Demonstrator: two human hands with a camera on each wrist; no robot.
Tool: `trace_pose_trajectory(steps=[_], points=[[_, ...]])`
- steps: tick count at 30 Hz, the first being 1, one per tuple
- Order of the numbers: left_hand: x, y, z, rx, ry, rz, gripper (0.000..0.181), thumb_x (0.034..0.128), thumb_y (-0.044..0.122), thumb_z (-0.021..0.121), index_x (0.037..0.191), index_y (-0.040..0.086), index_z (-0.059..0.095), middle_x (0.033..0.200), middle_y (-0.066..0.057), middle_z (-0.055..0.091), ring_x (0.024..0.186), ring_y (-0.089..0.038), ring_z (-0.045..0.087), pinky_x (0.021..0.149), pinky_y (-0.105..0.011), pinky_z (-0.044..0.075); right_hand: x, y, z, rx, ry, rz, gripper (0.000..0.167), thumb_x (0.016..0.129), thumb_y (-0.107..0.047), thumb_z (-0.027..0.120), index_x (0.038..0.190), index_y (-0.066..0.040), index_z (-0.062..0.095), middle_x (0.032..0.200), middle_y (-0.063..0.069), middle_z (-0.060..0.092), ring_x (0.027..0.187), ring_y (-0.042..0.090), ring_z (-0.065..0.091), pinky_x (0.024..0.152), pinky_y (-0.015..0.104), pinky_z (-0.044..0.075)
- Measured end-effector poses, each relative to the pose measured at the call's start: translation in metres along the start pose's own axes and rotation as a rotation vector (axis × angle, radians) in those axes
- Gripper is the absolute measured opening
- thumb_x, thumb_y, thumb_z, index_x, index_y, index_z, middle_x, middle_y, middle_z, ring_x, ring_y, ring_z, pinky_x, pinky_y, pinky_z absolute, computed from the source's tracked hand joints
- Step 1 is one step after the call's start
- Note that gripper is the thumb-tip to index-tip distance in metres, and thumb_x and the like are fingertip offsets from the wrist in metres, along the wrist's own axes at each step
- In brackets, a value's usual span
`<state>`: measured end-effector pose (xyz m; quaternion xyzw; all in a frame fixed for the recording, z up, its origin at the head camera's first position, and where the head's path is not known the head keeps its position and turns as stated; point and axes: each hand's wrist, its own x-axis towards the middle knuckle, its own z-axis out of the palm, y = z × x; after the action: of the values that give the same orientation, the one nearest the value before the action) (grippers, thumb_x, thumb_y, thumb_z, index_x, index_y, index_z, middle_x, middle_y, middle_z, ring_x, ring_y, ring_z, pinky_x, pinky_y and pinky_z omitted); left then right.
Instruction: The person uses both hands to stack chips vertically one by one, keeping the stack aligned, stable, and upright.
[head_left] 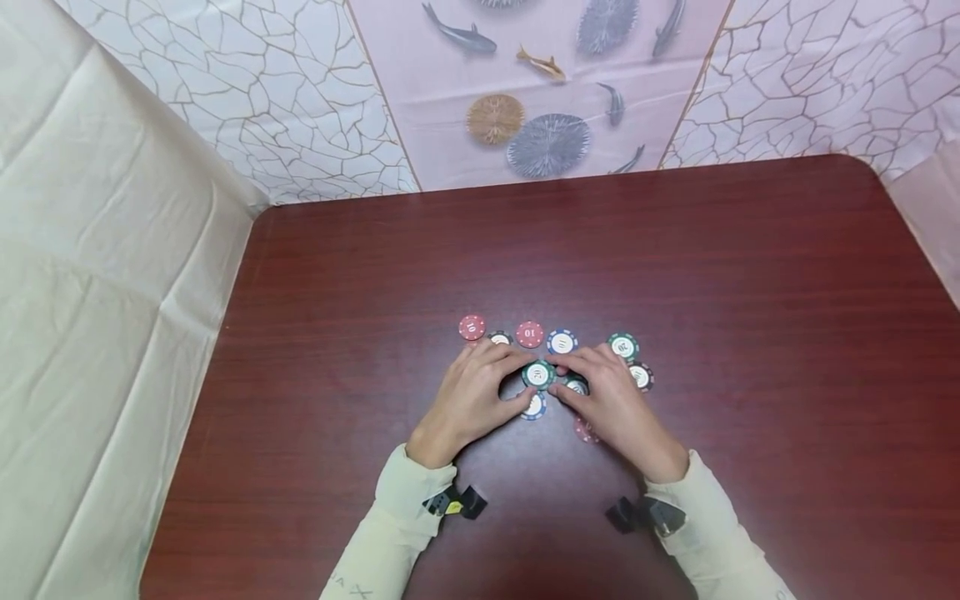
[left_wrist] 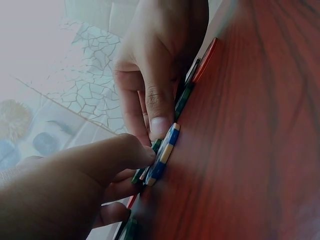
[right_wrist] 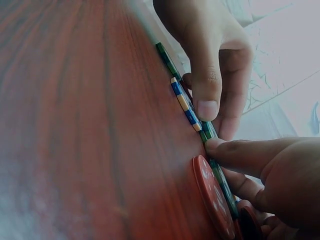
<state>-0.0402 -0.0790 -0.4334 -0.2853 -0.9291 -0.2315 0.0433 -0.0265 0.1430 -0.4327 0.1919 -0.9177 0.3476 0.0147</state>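
Observation:
A green-and-white poker chip (head_left: 538,374) lies between both hands and overlaps the far edge of a blue-and-white chip (head_left: 533,406). From the left, my left hand (head_left: 474,398) pinches the green chip between thumb and forefinger. My right hand (head_left: 611,400) has its thumb and forefinger at the opposite rim, also pinching it. In the left wrist view, the left thumb (left_wrist: 142,152) is close above the blue chip (left_wrist: 164,155). Under the right palm lies a second green chip (head_left: 576,386), partly hidden; a red chip (head_left: 586,429) shows beside the right wrist.
Beyond the hands lie red chips (head_left: 529,334), a blue chip (head_left: 562,342) and a partly covered black chip (head_left: 499,338). Right of the right hand are another green chip (head_left: 622,346) and a black chip (head_left: 641,376). The brown table (head_left: 360,275) meets a patterned cloth (head_left: 315,92) at the back.

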Motion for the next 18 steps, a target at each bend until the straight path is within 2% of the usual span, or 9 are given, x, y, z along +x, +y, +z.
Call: trace_pose_trajectory(steps=[6, 13, 18], points=[[-0.0018, 0.003, -0.0011, -0.04, -0.005, -0.004, 0.037, 0.094, 0.029, 0.08, 0.129, 0.018, 0.077, 0.123, 0.003, 0.076, 0.113, -0.015, 0.065, 0.101, -0.042, 0.05, -0.0023, -0.0009, -0.0004, -0.002, -0.01, 0.006, 0.039, 0.088, -0.011, 0.086, 0.124, -0.002, 0.076, 0.11, 0.012, 0.076, 0.092, 0.024, 0.054, 0.085, 0.044, 0.043], [-0.0001, 0.0035, -0.0024, -0.111, 0.006, 0.026, 0.032, 0.0951, 0.024, 0.082, 0.126, 0.015, 0.079, 0.119, 0.002, 0.078, 0.105, -0.014, 0.07, 0.096, -0.034, 0.055, -0.001, -0.0033, -0.0033, -0.017, -0.049, 0.024, 0.042, 0.091, -0.014, 0.084, 0.13, -0.003, 0.073, 0.111, 0.01, 0.072, 0.095, 0.025, 0.052, 0.089, 0.046, 0.041], [0.0003, 0.0042, -0.0026, -0.139, 0.011, 0.044, 0.027, 0.0959, 0.021, 0.081, 0.122, 0.014, 0.081, 0.117, 0.001, 0.079, 0.101, -0.015, 0.071, 0.091, -0.034, 0.056, -0.0012, -0.0025, -0.0041, -0.038, -0.068, 0.023, 0.044, 0.092, -0.018, 0.083, 0.133, -0.005, 0.072, 0.111, 0.01, 0.071, 0.095, 0.026, 0.051, 0.088, 0.046, 0.041]])
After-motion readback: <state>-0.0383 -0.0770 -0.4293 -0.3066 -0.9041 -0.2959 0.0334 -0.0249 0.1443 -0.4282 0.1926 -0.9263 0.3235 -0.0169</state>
